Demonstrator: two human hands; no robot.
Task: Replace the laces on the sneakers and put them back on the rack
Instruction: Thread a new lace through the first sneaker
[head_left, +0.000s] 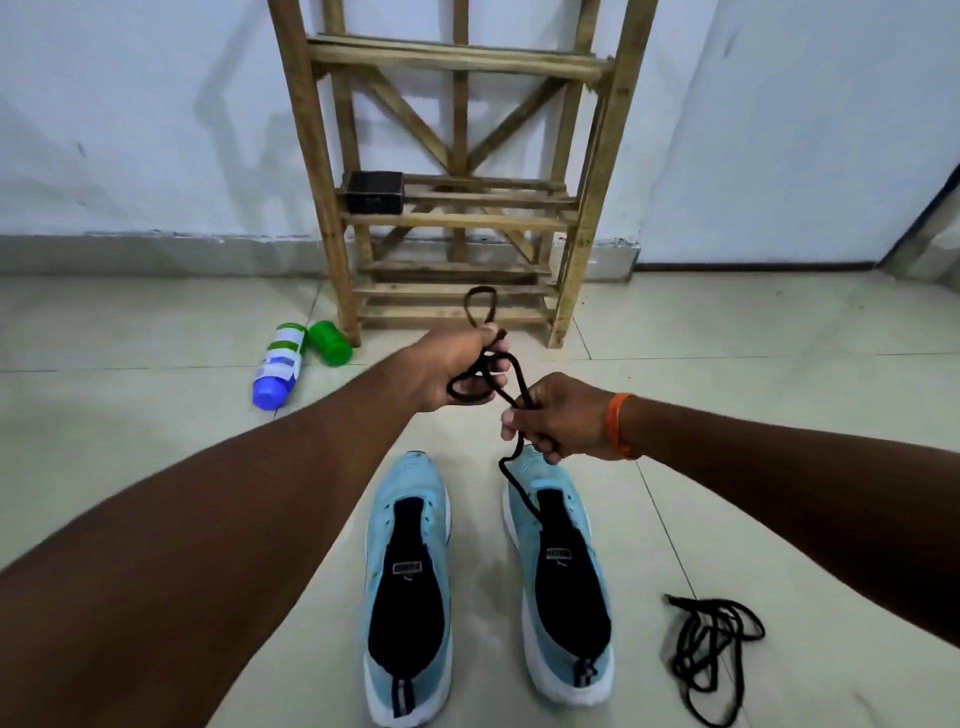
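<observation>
I find both light-blue knit sneakers unlaced. Fingers of left hand and right hand grasp one dark cord lace. A black spare lace lies at four o'clock. Lacing and racking outstanding.

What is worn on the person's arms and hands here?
No sleeves in view and no gloves: the left hand and right hand are bare. An orange wristband sits on the right wrist.
</observation>
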